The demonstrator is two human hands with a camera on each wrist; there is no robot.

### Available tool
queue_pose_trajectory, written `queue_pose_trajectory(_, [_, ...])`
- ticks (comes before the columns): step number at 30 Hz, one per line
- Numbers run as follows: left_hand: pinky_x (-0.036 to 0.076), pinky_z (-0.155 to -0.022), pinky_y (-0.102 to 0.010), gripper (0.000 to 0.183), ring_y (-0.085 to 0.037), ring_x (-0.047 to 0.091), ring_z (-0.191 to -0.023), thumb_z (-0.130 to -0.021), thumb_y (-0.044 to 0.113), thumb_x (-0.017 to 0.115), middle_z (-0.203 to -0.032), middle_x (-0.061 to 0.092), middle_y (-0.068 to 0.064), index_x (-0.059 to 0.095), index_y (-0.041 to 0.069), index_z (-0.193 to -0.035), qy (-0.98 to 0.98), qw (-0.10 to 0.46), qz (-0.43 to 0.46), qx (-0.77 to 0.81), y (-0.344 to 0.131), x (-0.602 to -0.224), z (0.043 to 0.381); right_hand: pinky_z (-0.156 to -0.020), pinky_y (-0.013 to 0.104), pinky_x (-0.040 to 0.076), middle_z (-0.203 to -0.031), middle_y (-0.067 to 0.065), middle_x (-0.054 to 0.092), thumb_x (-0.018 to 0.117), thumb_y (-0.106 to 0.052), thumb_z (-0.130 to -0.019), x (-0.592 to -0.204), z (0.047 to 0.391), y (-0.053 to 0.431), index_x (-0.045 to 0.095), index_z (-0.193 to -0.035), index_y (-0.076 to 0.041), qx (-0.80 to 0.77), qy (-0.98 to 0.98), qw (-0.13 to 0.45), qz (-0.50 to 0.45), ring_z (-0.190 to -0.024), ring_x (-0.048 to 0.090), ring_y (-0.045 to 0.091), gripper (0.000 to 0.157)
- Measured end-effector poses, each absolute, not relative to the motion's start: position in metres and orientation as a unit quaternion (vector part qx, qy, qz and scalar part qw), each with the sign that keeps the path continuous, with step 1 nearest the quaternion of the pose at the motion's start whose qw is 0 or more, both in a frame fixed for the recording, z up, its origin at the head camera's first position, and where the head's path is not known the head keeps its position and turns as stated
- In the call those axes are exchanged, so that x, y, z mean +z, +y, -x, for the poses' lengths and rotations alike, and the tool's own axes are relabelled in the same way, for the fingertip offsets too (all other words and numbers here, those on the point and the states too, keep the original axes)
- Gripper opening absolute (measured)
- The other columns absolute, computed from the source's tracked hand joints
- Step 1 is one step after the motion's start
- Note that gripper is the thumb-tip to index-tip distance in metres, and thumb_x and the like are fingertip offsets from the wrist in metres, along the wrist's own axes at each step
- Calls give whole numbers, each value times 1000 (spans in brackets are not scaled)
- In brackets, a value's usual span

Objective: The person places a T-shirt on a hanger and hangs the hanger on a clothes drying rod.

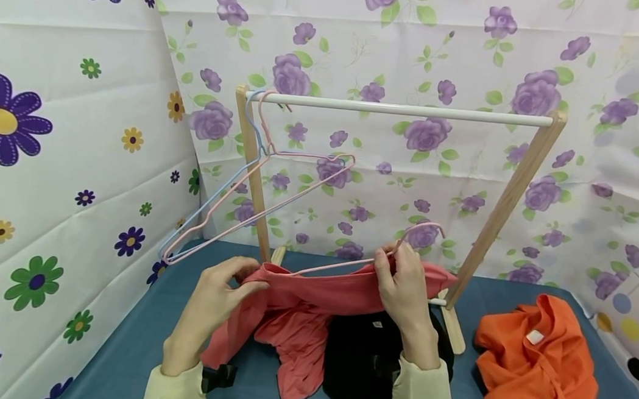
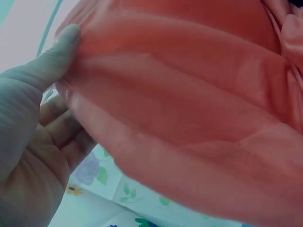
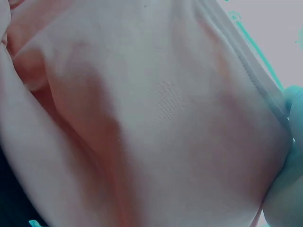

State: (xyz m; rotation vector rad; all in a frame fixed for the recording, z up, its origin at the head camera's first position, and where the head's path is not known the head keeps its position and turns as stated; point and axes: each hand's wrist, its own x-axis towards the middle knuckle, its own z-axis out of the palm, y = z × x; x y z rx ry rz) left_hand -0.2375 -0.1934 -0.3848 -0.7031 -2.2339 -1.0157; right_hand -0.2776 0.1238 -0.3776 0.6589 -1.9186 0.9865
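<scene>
A coral shirt (image 1: 319, 291) is stretched between both hands above the table, its lower part hanging in folds. My left hand (image 1: 217, 297) pinches the shirt's edge at the left; in the left wrist view the thumb (image 2: 66, 45) lies on the near side of the cloth. At the neck of a pink clothes hanger (image 1: 337, 266), my right hand (image 1: 404, 287) grips the hanger together with the shirt's upper edge. The hanger's hook sticks up above that hand, and part of its frame is hidden inside the shirt. In the right wrist view, the fingers (image 3: 296, 113) are at the right margin.
A wooden rack with a white rail (image 1: 413, 111) stands behind the hands. A blue hanger (image 1: 209, 199) and another pink hanger (image 1: 261, 165) hang at its left end. Black cloth (image 1: 359, 360) lies under the shirt; an orange garment (image 1: 540, 365) lies right on the blue-covered table (image 1: 124, 346).
</scene>
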Motion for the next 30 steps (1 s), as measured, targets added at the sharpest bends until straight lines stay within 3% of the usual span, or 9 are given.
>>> queue_pose_trajectory(6, [52,-63,-24,18,-8,61,-79,-82,4,76,-90,65,5,73,10,-98,-837,294,291,-358,-196,-387,239,-71,36,33,-78,6,54,57,-6,-97,-377,276,121,58,-91,-4,390,-776,415,-272,-74,50,22,6])
queue_pose_trajectory(13, [44,-64,-26,3,-7,49,-76,-92,14,68,-86,58,6,69,14,-95,-864,293,288,-291,-186,-386,240,-70,37,34,-76,4,53,57,-9,-98,-376,275,115,57,-91,-4,382,-783,411,-269,-73,51,21,8])
queue_pose_trajectory(21, [36,-60,-26,5,-9,38,-67,-93,16,67,-73,50,7,65,14,-89,-885,300,273,-228,-176,-383,238,-68,37,35,-77,5,54,59,-9,-97,-375,272,105,58,-90,-4,365,-788,413,-274,-74,52,23,8])
queue_pose_trajectory(30, [49,-62,-32,5,-14,57,-66,-93,18,68,-75,60,1,67,13,-92,-901,279,271,-192,-167,-383,235,-67,37,35,-77,5,54,59,-9,-97,-374,269,94,57,-92,-4,352,-798,401,-281,-73,51,24,7])
